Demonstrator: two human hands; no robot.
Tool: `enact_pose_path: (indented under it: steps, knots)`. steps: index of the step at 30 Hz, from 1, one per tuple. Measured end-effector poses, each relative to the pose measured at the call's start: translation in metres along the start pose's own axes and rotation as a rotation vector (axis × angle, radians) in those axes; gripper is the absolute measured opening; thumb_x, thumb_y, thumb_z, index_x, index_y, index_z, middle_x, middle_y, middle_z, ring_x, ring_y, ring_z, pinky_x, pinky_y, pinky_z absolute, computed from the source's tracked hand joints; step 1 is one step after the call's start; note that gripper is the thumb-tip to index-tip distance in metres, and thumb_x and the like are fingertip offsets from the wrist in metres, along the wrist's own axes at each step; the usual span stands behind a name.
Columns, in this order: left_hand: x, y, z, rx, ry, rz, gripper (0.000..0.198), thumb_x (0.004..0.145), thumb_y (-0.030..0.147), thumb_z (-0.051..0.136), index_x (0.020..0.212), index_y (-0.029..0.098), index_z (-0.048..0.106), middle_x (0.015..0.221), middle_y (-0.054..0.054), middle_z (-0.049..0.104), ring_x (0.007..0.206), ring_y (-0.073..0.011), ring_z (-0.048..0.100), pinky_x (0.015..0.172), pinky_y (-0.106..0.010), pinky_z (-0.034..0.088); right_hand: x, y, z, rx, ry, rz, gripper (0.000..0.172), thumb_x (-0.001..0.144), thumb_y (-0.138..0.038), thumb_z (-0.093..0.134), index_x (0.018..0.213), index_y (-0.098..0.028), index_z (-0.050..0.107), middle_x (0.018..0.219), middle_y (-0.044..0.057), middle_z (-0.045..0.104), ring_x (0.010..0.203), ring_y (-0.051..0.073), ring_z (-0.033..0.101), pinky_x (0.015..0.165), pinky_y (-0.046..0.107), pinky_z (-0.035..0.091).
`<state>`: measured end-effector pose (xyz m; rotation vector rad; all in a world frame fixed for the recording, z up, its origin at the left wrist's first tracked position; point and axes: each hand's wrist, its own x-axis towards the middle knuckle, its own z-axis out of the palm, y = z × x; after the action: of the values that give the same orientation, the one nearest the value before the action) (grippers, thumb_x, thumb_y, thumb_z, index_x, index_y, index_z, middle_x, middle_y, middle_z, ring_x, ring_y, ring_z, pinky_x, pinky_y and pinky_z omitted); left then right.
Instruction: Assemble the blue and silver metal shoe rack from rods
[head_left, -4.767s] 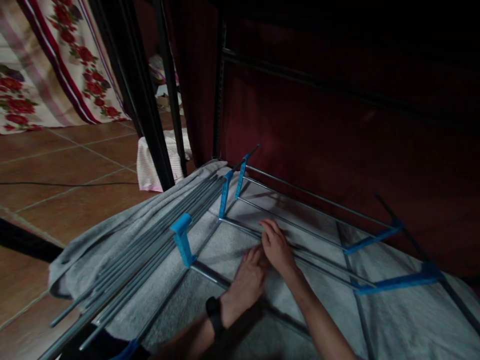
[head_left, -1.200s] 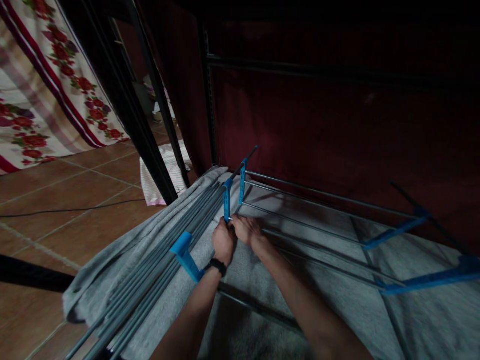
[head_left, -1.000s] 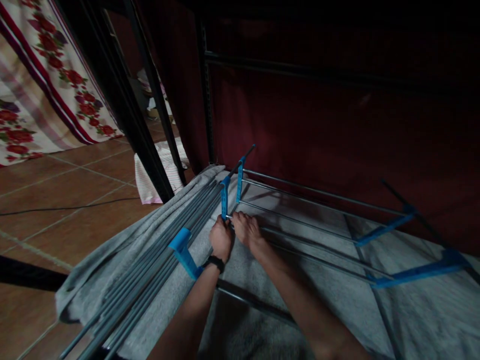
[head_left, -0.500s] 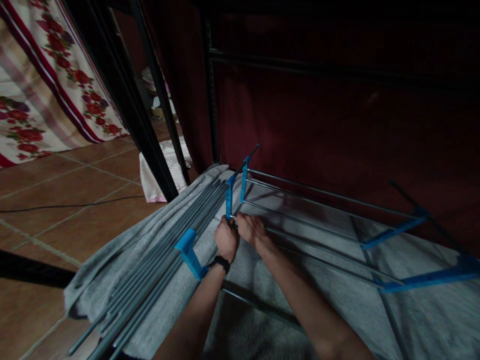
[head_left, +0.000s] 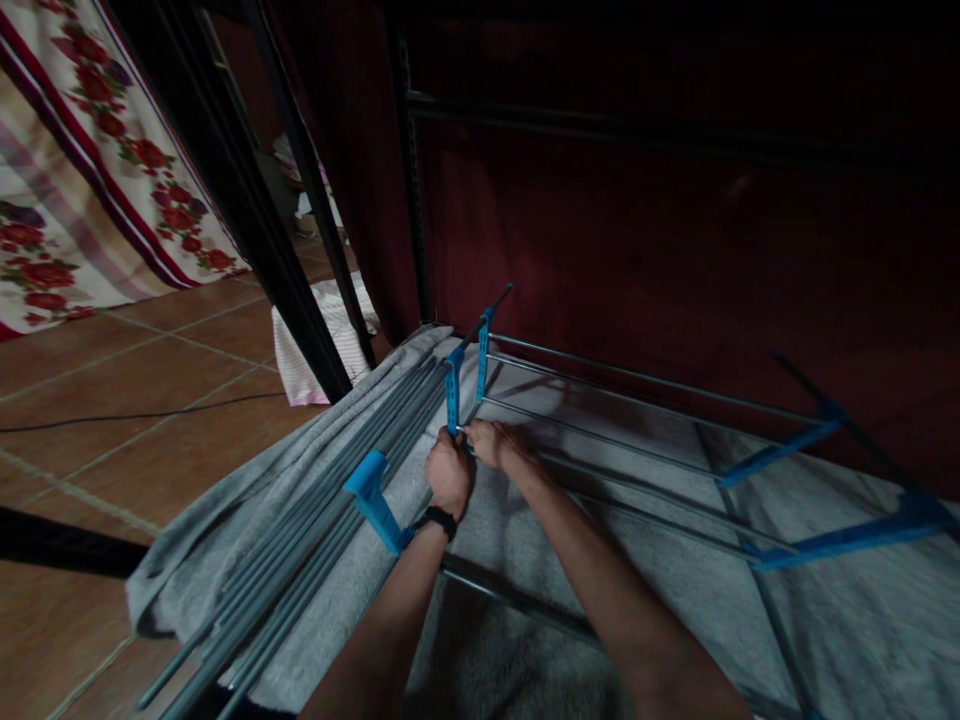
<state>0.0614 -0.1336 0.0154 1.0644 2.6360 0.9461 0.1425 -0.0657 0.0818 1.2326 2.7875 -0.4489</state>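
My left hand [head_left: 448, 474], with a dark band on its wrist, is closed around the lower end of an upright blue plastic bracket [head_left: 452, 388]. Pressed close beside it, my right hand [head_left: 493, 443] pinches the end of a thin metal rod [head_left: 660, 497] at the bracket's lower part. That rod runs right towards a long blue bracket [head_left: 847, 535]. The exact joint is partly hidden by my fingers. Just behind stands a second blue bracket [head_left: 482, 365], joined to several rods. Near my left wrist is another blue bracket [head_left: 375, 505].
Several loose grey tubes [head_left: 322, 530] lie to the left on a grey blanket [head_left: 172, 570]. A black metal post [head_left: 292, 310] rises at the left, beyond it a tiled floor [head_left: 135, 385] with a cable. A dark red curtain [head_left: 600, 260] hangs behind.
The view has shifted slightly, so everything sits a little further left and higher. Both hands stay at the same bracket end, with the right hand's fingers slightly changed in position.
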Motion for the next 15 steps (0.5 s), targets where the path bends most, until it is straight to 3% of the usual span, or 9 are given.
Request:
enact_pose_path:
  steps: [6, 9, 15]
  knots:
    - [0.002, -0.005, -0.002, 0.008, -0.011, 0.046, 0.026, 0.101, 0.031, 0.044, 0.117, 0.016, 0.058, 0.094, -0.015, 0.075, 0.085, -0.0254, 0.07, 0.064, -0.03, 0.037, -0.013, -0.002, 0.01, 0.016, 0.172, -0.084, 0.042, 0.107, -0.036, 0.027, 0.122, -0.023, 0.063, 0.12, 0.008, 0.072, 0.106, 0.021, 0.068, 0.088, 0.03, 0.049]
    - [0.007, -0.01, -0.001, -0.014, 0.011, 0.066, 0.028, 0.098, 0.029, 0.048, 0.119, 0.015, 0.06, 0.097, -0.015, 0.075, 0.086, -0.0259, 0.07, 0.066, -0.03, 0.041, -0.014, -0.002, 0.012, -0.009, 0.172, -0.126, 0.038, 0.107, -0.036, 0.029, 0.125, -0.023, 0.06, 0.127, 0.007, 0.068, 0.109, 0.021, 0.065, 0.091, 0.032, 0.049]
    - [0.023, -0.017, -0.001, -0.395, 0.022, 0.139, 0.024, 0.088, 0.029, 0.056, 0.105, 0.016, 0.066, 0.094, -0.009, 0.074, 0.085, -0.0219, 0.068, 0.076, -0.029, 0.049, -0.012, 0.0, 0.016, 0.008, 0.194, -0.212, 0.041, 0.104, -0.015, 0.025, 0.132, -0.024, 0.054, 0.134, 0.007, 0.064, 0.118, 0.019, 0.06, 0.096, 0.035, 0.048]
